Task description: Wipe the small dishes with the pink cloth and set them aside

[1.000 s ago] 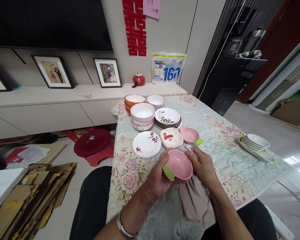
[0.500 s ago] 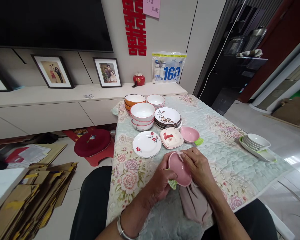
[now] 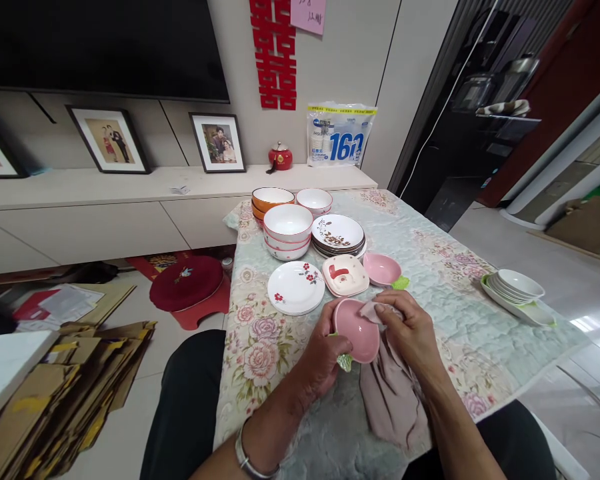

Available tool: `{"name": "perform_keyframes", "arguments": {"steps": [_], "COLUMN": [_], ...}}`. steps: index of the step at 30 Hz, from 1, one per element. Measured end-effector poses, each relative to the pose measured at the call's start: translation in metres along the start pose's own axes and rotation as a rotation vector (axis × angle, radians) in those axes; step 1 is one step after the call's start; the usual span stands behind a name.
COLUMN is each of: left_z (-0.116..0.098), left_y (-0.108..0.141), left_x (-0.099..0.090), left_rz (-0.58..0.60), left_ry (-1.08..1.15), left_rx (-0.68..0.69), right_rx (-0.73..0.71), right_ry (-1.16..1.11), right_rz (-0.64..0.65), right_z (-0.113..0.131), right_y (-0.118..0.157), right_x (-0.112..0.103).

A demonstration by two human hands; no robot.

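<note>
A pink bowl (image 3: 356, 333) with a green leaf-shaped handle is tilted toward me above the table's near part. My left hand (image 3: 325, 357) grips it from the left, thumb over the rim by the leaf. In my right hand (image 3: 411, 333) is a greyish-pink cloth (image 3: 393, 400), pinched so that one corner lies on the bowl's inner right side. The rest of the cloth hangs below onto the table cover. Just beyond the hands sit a second pink bowl (image 3: 381, 269) with a green leaf and a squarish cream dish (image 3: 345, 275) with a red pattern.
White plates with red flowers (image 3: 295, 288) lie left of the cream dish. Behind are stacked red-rimmed bowls (image 3: 287, 230), orange bowls (image 3: 273, 199) and brown-flowered plates (image 3: 338, 231). Small white bowls (image 3: 520, 283) rest on a green-edged dish at right. A red stool (image 3: 190, 283) stands left of the table.
My right hand has shifted slightly right and lifted from the bowl's rim, showing more of the cloth corner inside. The left hand keeps its grip on the bowl.
</note>
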State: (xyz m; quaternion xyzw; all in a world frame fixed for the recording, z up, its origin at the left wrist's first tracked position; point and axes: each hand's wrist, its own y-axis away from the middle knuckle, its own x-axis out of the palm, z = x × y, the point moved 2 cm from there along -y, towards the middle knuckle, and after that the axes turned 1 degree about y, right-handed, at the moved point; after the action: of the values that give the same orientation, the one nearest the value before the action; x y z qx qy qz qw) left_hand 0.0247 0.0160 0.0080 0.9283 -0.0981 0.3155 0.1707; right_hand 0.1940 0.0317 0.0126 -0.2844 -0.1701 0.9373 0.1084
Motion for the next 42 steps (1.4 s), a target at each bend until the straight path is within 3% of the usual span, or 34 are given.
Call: {"name": "perform_keyframes", "arguments": {"steps": [2,4,9,13,16,24,30,33,37,42], "left_z": [0.0,0.0,-0.001,0.001,0.002,0.002,0.006,0.006,0.007,0.011], "left_y": [0.0,0.0,0.001,0.002,0.003,0.008,0.006,0.006,0.005,0.003], "left_x": [0.001,0.002,0.001,0.003,0.005,0.005,0.002,0.003,0.002,-0.002], "left_rz": [0.005,0.021,0.027,0.077,0.121,0.247,0.285,0.258,0.176,0.062], "left_ry": [0.007,0.017,0.038,0.076,0.079,-0.006,-0.124,-0.123,-0.079,-0.071], "left_rx": [0.001,-0.004,-0.066,-0.102,-0.126,-0.153,-0.074,-0.081,-0.112,-0.07], "right_rx": [-0.109,-0.116,-0.023,-0.203,-0.245,-0.302,-0.466,-0.504,-0.437,-0.197], "right_ry": [0.021,0.077,0.232,0.25,0.331,0.309,0.185,0.203,0.348,0.502], "right_rz": [0.072,0.103,-0.067,-0.152,-0.149,-0.004,0.239,0.231,0.107,0.19], "right_z": [0.002,0.003,0.004,0.015,0.023,0.035,0.057,0.054,0.038,0.023], "right_y": [0.001,0.002,0.003,0.005,0.008,0.012,0.02,0.017,0.01,0.007], "right_x": [0.004,0.007,0.002,-0.001,0.002,0.01,0.01,0.008,0.005,-0.004]}}
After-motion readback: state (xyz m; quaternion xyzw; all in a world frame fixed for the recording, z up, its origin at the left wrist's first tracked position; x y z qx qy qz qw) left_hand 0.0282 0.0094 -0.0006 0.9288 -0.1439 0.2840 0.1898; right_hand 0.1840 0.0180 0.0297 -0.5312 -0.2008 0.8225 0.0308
